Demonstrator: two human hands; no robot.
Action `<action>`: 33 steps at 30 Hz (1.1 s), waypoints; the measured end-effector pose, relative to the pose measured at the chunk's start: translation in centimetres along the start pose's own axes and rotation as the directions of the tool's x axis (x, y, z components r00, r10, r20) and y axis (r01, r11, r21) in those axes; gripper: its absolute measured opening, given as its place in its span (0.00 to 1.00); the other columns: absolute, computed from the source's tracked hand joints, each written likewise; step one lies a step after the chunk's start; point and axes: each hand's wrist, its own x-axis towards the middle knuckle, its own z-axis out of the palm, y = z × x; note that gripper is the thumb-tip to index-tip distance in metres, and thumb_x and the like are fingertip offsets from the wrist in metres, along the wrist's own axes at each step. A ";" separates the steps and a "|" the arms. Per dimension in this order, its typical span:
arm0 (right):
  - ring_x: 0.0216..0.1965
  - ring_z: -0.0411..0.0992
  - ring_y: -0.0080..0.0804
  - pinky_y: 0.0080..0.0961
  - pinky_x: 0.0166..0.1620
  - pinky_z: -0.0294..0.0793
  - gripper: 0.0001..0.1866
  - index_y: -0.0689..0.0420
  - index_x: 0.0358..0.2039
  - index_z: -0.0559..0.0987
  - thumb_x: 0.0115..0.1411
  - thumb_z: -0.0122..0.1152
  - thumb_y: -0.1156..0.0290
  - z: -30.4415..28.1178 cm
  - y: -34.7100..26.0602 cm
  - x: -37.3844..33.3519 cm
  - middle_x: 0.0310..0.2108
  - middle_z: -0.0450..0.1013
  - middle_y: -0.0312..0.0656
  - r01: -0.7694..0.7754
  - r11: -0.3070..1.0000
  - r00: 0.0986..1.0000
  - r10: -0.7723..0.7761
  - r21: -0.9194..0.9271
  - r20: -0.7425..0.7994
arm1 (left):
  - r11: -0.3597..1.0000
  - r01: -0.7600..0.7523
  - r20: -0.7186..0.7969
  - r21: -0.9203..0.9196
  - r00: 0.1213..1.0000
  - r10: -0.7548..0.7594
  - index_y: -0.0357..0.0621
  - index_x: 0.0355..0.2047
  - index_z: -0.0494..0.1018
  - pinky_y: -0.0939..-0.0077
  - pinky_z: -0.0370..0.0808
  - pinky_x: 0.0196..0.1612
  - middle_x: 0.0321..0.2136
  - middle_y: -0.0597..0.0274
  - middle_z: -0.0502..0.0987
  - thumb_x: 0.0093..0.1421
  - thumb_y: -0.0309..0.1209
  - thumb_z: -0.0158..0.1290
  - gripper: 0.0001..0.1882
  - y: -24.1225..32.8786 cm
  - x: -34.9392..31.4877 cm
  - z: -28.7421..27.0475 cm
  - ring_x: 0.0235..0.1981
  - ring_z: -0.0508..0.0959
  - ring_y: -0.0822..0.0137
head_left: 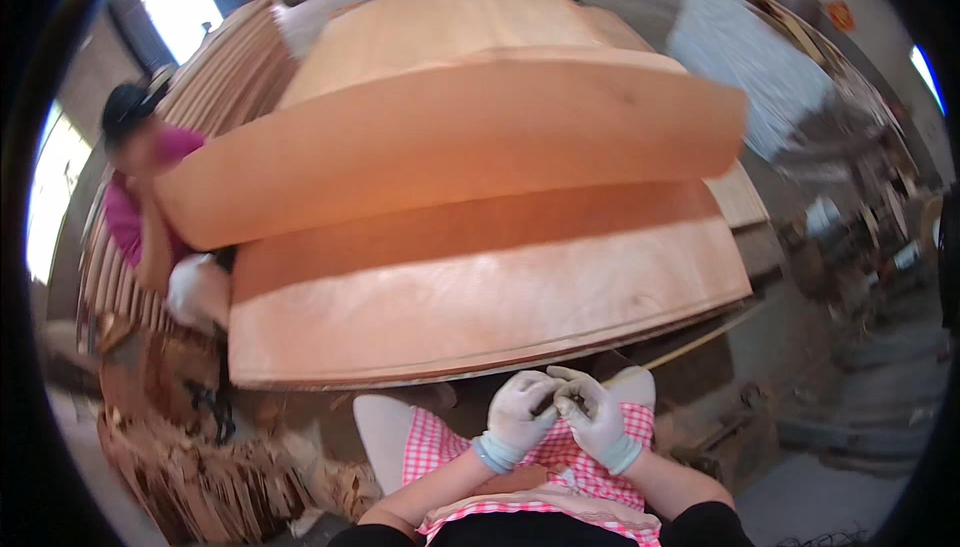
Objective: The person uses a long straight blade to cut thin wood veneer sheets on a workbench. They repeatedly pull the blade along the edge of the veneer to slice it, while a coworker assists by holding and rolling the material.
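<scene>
Meeting fingertip to fingertip, gloved left hand (518, 409) and right hand (592, 413) are pinching something unidentifiable just below the veneer stack (480, 297)'s near edge.

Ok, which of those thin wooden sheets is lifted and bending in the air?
The upper, pale orange-brown veneer sheet, raised at its left end by the co-worker in the pink top. It curves above the flat stack of sheets, which lies near the gloved left hand and right hand.

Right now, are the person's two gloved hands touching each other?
Touching. The head view shows the left hand and right hand with fingertips pressed together, no gap, below the stacked veneer sheets.
</scene>
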 end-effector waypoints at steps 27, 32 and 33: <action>0.34 0.78 0.46 0.37 0.41 0.76 0.11 0.67 0.33 0.82 0.59 0.65 0.69 -5.1 -0.5 9.1 0.31 0.79 0.54 -0.008 0.368 0.989 0.137 -0.930 0.046 | 0.704 0.682 -0.927 -0.198 0.102 -0.360 0.37 0.27 0.80 0.76 0.73 0.32 0.23 0.70 0.79 0.56 0.28 0.67 0.07 -29.0 -21.9 -46.5 0.26 0.72 0.78; 0.33 0.79 0.51 0.41 0.39 0.76 0.16 0.65 0.33 0.84 0.59 0.64 0.62 1.4 -2.1 10.0 0.30 0.79 0.58 0.054 0.288 0.985 0.140 -0.956 0.098 | 0.541 0.824 -0.904 -0.169 0.089 -0.418 0.38 0.32 0.82 0.73 0.75 0.34 0.24 0.64 0.81 0.54 0.26 0.61 0.06 -31.2 -20.6 -51.1 0.26 0.76 0.72; 0.34 0.80 0.51 0.41 0.40 0.76 0.17 0.65 0.33 0.84 0.60 0.64 0.61 0.7 -1.9 10.2 0.31 0.79 0.58 0.038 0.281 0.984 0.155 -0.959 0.084 | 0.489 0.861 -0.878 -0.143 0.118 -0.465 0.38 0.33 0.82 0.71 0.75 0.35 0.25 0.63 0.81 0.55 0.26 0.60 0.07 -31.3 -19.0 -50.3 0.27 0.76 0.71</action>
